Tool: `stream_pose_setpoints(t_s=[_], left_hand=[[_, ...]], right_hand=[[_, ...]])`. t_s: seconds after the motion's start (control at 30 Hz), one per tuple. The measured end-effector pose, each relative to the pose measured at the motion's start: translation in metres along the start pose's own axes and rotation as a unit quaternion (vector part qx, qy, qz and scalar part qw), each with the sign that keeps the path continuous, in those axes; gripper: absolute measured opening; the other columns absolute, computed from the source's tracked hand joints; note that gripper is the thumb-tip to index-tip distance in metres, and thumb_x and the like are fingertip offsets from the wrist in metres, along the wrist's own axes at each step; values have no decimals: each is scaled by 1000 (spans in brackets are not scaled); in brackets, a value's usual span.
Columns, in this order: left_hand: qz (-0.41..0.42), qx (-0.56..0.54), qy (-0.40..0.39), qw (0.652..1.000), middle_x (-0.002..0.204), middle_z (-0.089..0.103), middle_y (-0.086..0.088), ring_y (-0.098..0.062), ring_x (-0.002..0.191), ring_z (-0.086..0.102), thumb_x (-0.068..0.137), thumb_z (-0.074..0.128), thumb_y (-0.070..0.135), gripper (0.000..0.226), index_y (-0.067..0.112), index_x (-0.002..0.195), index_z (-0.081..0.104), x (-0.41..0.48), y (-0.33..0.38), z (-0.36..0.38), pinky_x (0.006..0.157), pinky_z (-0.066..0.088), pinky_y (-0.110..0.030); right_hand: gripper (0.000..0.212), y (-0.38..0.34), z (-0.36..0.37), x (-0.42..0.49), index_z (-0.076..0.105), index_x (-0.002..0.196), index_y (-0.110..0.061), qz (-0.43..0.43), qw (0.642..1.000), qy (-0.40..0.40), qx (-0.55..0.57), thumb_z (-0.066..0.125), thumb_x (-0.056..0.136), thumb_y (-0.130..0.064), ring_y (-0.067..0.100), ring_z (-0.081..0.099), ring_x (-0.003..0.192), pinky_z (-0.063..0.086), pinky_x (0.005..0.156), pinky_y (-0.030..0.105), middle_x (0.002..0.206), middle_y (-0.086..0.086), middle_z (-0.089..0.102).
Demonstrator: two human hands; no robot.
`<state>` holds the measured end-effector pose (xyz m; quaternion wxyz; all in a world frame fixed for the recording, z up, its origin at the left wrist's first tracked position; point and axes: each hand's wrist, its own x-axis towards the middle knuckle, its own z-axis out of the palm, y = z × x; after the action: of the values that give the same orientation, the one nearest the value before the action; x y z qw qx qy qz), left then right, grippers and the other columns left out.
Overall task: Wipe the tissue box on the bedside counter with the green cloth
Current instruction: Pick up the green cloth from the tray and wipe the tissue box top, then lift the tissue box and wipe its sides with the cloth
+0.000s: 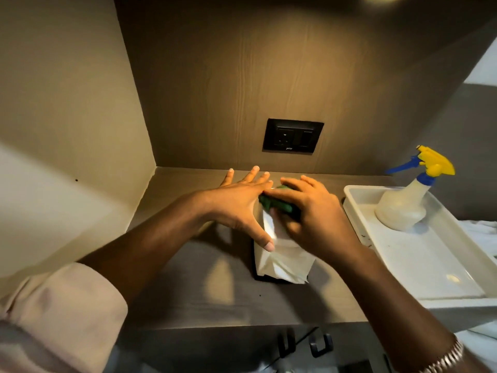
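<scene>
The tissue box (256, 275) stands on the dark bedside counter (204, 292), mostly hidden under a white tissue (282, 261) that hangs over its front. My right hand (314, 211) presses a bunched green cloth (274, 203) onto the top of the box. My left hand (242, 203) lies flat against the box's left side, fingers spread and thumb pointing down beside the tissue.
A white tray (419, 265) sits at the right edge of the counter and holds a spray bottle (406, 203) with a yellow and blue trigger. A black wall socket (293, 135) is on the back panel. Cabinet handles (320, 344) show below the counter's front edge.
</scene>
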<state>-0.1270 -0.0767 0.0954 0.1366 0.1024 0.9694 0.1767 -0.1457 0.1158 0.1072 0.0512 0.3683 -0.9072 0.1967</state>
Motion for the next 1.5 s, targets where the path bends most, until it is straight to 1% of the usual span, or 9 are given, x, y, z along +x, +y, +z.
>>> stream_pose_setpoints(t_s=[0.23, 0.4, 0.63, 0.77, 0.9, 1.07, 1.17, 1.3, 1.5], left_hand=[[-35, 11, -32, 999, 161, -12, 5, -12, 141, -28, 47, 71, 77, 137, 23, 150, -1, -1, 7, -6, 109, -24, -56], [-52, 62, -70, 994, 162, -3, 3, -20, 145, -20, 49, 58, 86, 132, 19, 149, 4, 16, 35, -17, 110, -15, -66], [-65, 131, -141, 979, 151, 25, 2, -31, 140, 22, 38, 74, 78, 129, 31, 142, 14, 37, 76, -31, 118, 6, -55], [-64, 187, -201, 959, 160, -10, 9, -18, 140, -20, 47, 86, 56, 137, 42, 145, -9, 34, 88, -35, 109, -14, -44], [-32, 274, -258, 926, 156, -24, 14, -10, 133, -34, 54, 89, 38, 142, 45, 139, -25, 28, 89, -36, 109, -21, -45], [-77, 57, -246, 964, 147, -22, 32, 3, 135, -20, 75, 64, 54, 92, 70, 130, -7, 15, 83, -39, 114, -6, -46], [-39, 41, -61, 997, 156, -8, 22, 2, 141, -15, 91, 31, 54, 60, 49, 144, 3, 13, 83, -5, 118, -8, -45], [-7, 50, 104, 993, 156, 13, 10, -4, 145, 5, 98, 26, 38, 54, 23, 149, 17, 12, 74, 23, 120, 8, -35], [0, 4, 162, 987, 151, 38, -2, -8, 142, 27, 98, 35, 26, 46, 15, 142, 37, 17, 69, 22, 118, 24, -32]], right_hand=[[38, 25, -8, -8, 64, 127, -31, 154, 984, 72, 54, 63, 89, -37, 24, 61, 110, 49, 90, 37, 127, 0, 68], [34, 55, -28, -50, 70, 117, -34, 211, 948, 62, 231, 72, 83, -35, 15, 64, 96, 51, 80, 31, 109, -5, 72], [30, 77, 18, -102, 73, 112, -30, 277, 753, 222, 554, 74, 83, -23, 15, 74, 94, 61, 75, 32, 108, 0, 76], [34, 75, 54, -128, 73, 111, -38, 299, 683, 233, 625, 75, 78, -33, 13, 74, 92, 61, 70, 30, 108, -3, 76], [29, 75, 70, -140, 73, 108, -38, 280, 643, 238, 673, 73, 83, -25, 14, 73, 98, 61, 79, 35, 107, -9, 77], [30, 72, 75, -143, 69, 111, -45, 272, 638, 226, 684, 69, 87, -27, 7, 70, 103, 60, 88, 38, 112, -15, 73], [36, 63, 77, -134, 63, 124, -38, 248, 628, 226, 702, 65, 90, -26, 7, 67, 108, 59, 89, 34, 122, -9, 69], [45, 39, 79, -113, 54, 135, -34, 207, 642, 245, 696, 59, 90, -34, 3, 62, 115, 57, 89, 27, 131, -9, 62], [45, 5, 94, -85, 46, 139, -35, 180, 752, 373, 513, 49, 95, -40, 18, 51, 129, 51, 97, 48, 149, 4, 46]])
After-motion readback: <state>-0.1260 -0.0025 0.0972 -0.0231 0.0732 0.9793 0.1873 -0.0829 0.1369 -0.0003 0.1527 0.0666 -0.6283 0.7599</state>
